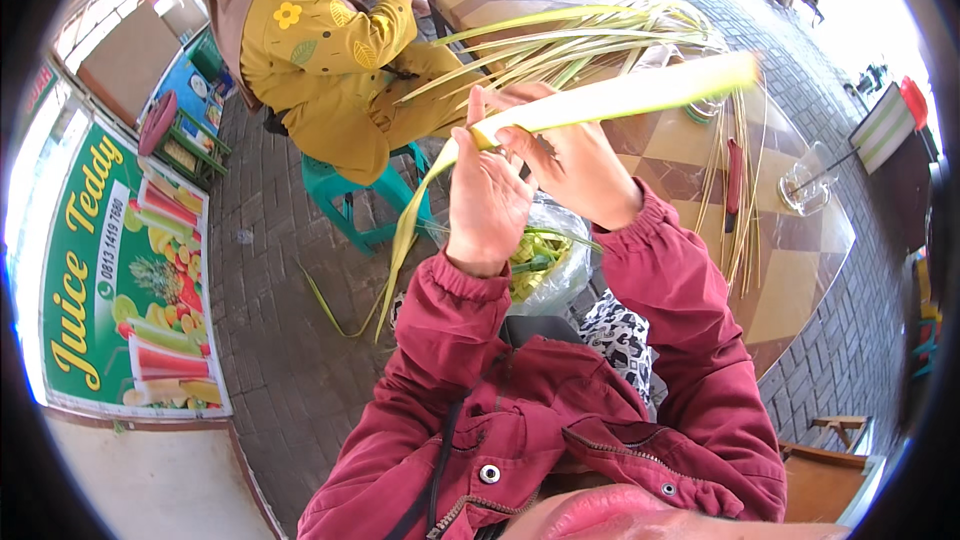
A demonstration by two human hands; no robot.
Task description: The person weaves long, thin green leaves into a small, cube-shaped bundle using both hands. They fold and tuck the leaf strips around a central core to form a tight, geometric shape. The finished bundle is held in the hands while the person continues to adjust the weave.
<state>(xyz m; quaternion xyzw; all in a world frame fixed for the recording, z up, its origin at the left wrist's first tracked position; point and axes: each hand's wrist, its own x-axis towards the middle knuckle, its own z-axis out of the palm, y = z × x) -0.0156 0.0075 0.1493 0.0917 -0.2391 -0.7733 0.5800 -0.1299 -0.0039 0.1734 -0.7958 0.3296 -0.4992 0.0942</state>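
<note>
A long pale yellow-green palm leaf strip (630, 94) runs across both my hands, raised in front of me. My left hand (487, 202) pinches it between thumb and fingers near a bend. From there its narrow tail (405, 236) droops down toward the paving. My right hand (574, 157) grips the strip just to the right, thumb along its lower edge. The broad end points right, over the table, and looks overexposed. Below my hands sits a clear plastic bag (559, 289) holding woven green-yellow leaf pieces (534, 262).
A tiled table (787, 270) on the right bears loose leaf strips (592, 41), thin leaf ribs (709, 187), a red-handled knife (733, 180) and a glass mug (806, 187). Beside it, a person in yellow (322, 52) sits on a green plastic stool (360, 202). A printed banner (135, 270) stands left.
</note>
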